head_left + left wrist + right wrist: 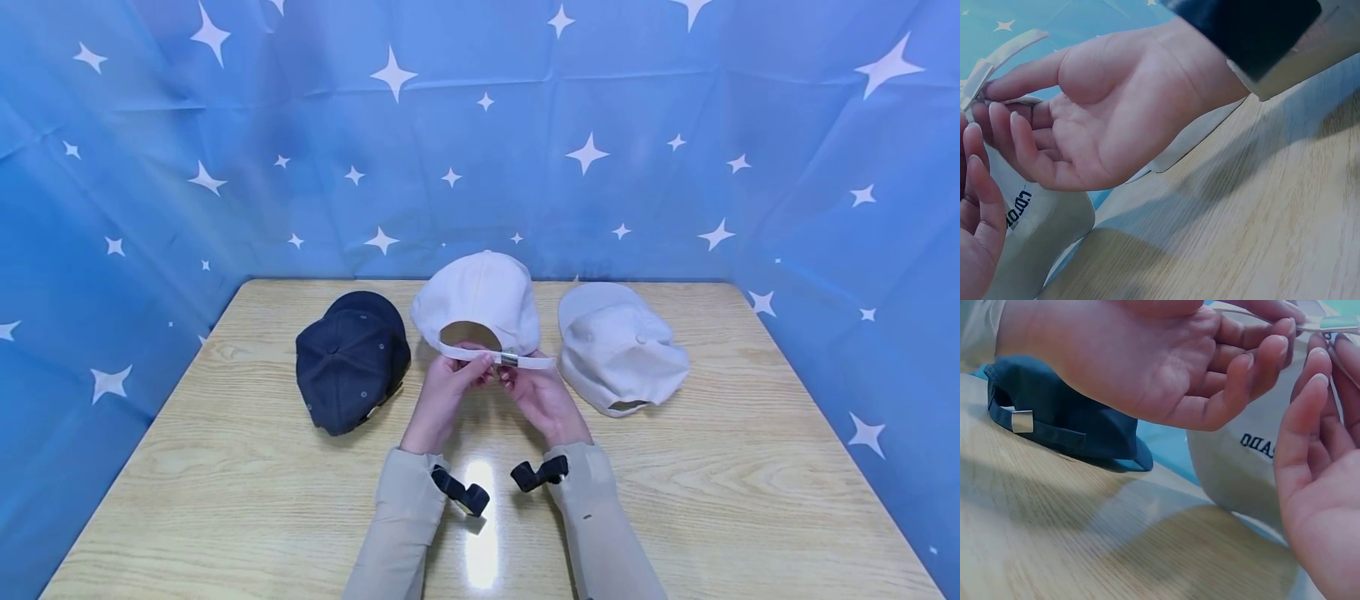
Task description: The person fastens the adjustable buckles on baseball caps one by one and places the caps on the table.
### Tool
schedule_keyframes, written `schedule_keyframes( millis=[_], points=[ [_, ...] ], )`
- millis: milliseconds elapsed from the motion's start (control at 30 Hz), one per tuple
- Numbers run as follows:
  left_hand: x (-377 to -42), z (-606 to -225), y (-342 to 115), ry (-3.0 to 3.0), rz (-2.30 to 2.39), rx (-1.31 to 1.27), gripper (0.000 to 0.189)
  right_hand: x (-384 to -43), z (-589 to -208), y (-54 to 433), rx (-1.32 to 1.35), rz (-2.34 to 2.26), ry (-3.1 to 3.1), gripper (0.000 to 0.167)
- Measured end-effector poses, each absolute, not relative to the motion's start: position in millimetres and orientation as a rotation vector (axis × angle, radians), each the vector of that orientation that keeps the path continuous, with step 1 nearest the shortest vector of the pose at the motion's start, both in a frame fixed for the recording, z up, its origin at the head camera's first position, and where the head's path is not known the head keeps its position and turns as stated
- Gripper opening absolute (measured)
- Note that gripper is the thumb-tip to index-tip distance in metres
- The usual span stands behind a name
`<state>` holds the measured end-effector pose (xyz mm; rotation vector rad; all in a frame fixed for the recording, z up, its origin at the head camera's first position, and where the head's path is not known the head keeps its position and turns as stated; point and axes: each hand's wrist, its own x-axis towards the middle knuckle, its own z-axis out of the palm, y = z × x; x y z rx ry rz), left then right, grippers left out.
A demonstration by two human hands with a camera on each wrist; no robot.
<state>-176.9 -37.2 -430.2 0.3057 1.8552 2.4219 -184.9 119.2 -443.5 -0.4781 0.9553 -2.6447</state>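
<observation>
Both hands are at the back strap (461, 353) of a white baseball cap (480, 292), held up at the table's middle with its rear opening toward me. My left hand (453, 385) pinches the strap left of its metal buckle (509, 360), thumb on top. On the buckle's other side, my right hand (546, 402) has thumb and fingertips on the strap, whose loose end (1022, 45) sticks out past them in the left wrist view. Small dark lettering (1257, 445) shows on the cap in the right wrist view. The cap's brim is hidden.
A dark navy cap (345, 358) lies on the wooden table (225, 467) to the left; its strap and buckle (1022, 421) show in the right wrist view. Another white cap (622, 350) lies at right. Blue star-printed cloth (480, 167) surrounds the table's back and sides.
</observation>
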Motion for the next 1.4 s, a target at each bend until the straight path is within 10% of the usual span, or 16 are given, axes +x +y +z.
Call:
schedule_keyframes(
  millis=[433, 1400],
  points=[
    [-204, -482, -32, 1.884, 2.41, 0.353, 0.033, -187, -444, 118, -0.485, -2.62, 1.025, 0.023],
    [-176, -423, -46, 1.813, 2.419, 0.161, 0.037, -183, -445, 118, -0.381, -2.658, 0.944, 0.006]
  ],
)
